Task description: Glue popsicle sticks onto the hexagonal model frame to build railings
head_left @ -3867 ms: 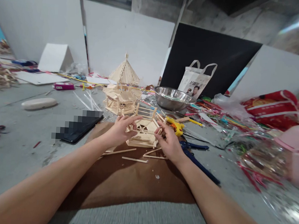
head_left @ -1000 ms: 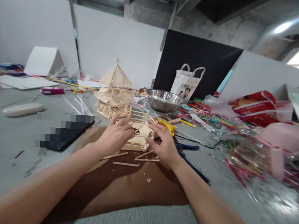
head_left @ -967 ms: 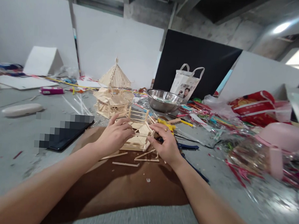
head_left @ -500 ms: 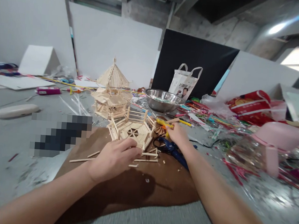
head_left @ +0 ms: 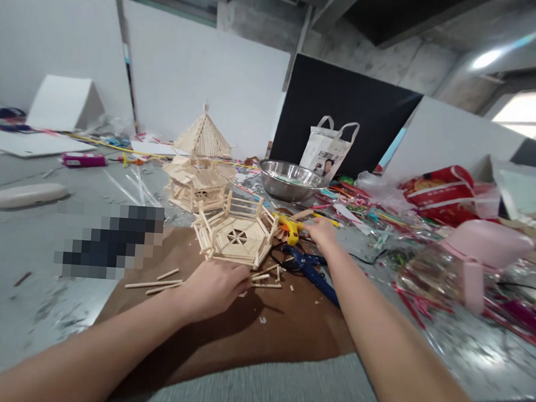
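My left hand (head_left: 218, 286) is low over the brown mat (head_left: 258, 341), with its fingers curled together on a thin wooden stick (head_left: 261, 278); the fingertips are partly hidden. Just behind it stands a six-sided platform of wooden sticks (head_left: 220, 231) with railings and a spoked opening in the floor. My right hand (head_left: 323, 234) reaches out beside a yellow glue gun (head_left: 290, 230), fingers extended and fingertips close to its rear end. The gun's handle shows uncovered. Blue-handled pliers (head_left: 315, 275) lie below the right hand.
Behind the platform stands a stick pavilion (head_left: 202, 159) with a pointed roof. A metal bowl (head_left: 292, 181) and a white bag (head_left: 327, 147) are farther back. A pink-lidded jug (head_left: 472, 258) stands right among scraps. Loose sticks (head_left: 154, 284) lie left of my left hand.
My right hand has slid off the glue gun's handle, slightly right, leaving the gun lower beside the platform. My left hand has dropped slightly nearer the mat, among the sticks.
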A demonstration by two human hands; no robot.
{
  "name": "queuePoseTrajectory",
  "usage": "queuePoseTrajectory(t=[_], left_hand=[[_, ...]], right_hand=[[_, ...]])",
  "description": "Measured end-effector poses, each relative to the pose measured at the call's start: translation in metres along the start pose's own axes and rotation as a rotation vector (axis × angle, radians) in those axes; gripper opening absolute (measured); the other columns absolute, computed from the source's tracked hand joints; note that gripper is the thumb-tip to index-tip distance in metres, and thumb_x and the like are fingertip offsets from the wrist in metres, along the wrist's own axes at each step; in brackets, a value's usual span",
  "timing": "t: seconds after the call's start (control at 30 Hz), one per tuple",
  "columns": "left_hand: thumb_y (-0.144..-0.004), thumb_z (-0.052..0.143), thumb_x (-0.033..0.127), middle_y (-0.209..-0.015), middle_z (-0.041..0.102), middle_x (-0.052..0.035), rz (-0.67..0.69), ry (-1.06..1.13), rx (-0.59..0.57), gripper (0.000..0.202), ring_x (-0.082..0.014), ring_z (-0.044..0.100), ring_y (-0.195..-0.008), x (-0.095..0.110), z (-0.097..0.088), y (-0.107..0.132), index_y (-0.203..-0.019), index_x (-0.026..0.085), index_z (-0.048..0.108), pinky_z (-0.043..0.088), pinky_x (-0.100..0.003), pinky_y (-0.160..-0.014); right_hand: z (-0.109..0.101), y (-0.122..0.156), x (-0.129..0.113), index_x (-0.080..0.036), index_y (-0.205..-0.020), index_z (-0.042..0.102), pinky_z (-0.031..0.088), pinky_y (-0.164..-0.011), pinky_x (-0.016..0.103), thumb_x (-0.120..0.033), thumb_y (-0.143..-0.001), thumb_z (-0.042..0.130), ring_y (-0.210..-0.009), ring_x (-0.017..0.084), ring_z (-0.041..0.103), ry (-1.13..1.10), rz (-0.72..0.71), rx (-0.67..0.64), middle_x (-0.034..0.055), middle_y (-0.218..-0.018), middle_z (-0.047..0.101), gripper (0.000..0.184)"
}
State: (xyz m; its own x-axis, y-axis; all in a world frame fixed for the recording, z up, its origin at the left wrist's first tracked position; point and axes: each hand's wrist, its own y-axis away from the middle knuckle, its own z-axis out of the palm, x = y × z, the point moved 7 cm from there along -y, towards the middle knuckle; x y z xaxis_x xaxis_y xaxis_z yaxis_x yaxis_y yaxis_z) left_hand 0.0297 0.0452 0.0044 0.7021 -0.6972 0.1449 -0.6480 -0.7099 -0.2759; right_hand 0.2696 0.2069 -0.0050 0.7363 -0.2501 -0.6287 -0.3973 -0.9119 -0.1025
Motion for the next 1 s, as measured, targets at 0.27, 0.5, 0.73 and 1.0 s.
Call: queuePoseTrajectory(t=[0.27, 0.5, 0.73, 1.0], left_hand=[[-0.085, 0.028, 0.027, -0.074, 0.060, -0.0026, -0.041, -0.061, -0.032, 0.026, -0.0146, 0.056, -0.070, -0.017, 0.005, -0.003, -0.073, 0.017, 0.049, 0.040, -0.025, -0.062], [-0.084, 0.031, 0.025, -0.073, 0.060, -0.0025, -0.028, -0.047, 0.006, 0.024, -0.0131, 0.055, -0.068, -0.018, 0.002, -0.002, -0.073, 0.017, 0.051, 0.040, -0.024, -0.061], [-0.082, 0.038, 0.024, -0.074, 0.063, -0.0034, -0.097, -0.012, 0.243, 0.021, -0.0154, 0.054, -0.074, -0.018, -0.023, 0.003, -0.079, 0.018, 0.058, 0.042, -0.026, -0.065], [-0.080, 0.041, 0.021, -0.075, 0.066, -0.0023, -0.249, 0.222, 0.315, 0.019, -0.0124, 0.060, -0.068, -0.032, -0.030, 0.004, -0.087, 0.017, 0.058, 0.043, -0.020, -0.059]], right_hand=[[0.018, 0.001, -0.008, -0.014, -0.064, 0.060, 0.041, -0.057, 0.025, -0.045, -0.050, 0.067, -0.072, 0.022, 0.059, 0.001, 0.001, -0.131, 0.0076, -0.064, 0.063, 0.034], [0.022, 0.017, -0.012, -0.013, -0.074, 0.056, 0.040, -0.041, 0.021, -0.029, -0.058, 0.064, -0.044, 0.012, 0.052, -0.251, 0.107, -0.200, -0.0015, -0.045, 0.054, 0.023], [-0.015, 0.042, -0.027, -0.014, -0.079, 0.053, 0.043, -0.040, 0.020, -0.030, -0.069, 0.051, -0.041, 0.008, 0.049, -0.663, -0.013, -0.172, -0.0004, -0.054, 0.055, 0.019], [-0.034, 0.123, -0.062, -0.020, -0.084, 0.057, 0.038, -0.039, 0.018, -0.019, -0.063, 0.058, -0.042, 0.004, 0.047, -0.972, -0.410, -0.504, 0.0002, -0.082, 0.061, 0.022]])
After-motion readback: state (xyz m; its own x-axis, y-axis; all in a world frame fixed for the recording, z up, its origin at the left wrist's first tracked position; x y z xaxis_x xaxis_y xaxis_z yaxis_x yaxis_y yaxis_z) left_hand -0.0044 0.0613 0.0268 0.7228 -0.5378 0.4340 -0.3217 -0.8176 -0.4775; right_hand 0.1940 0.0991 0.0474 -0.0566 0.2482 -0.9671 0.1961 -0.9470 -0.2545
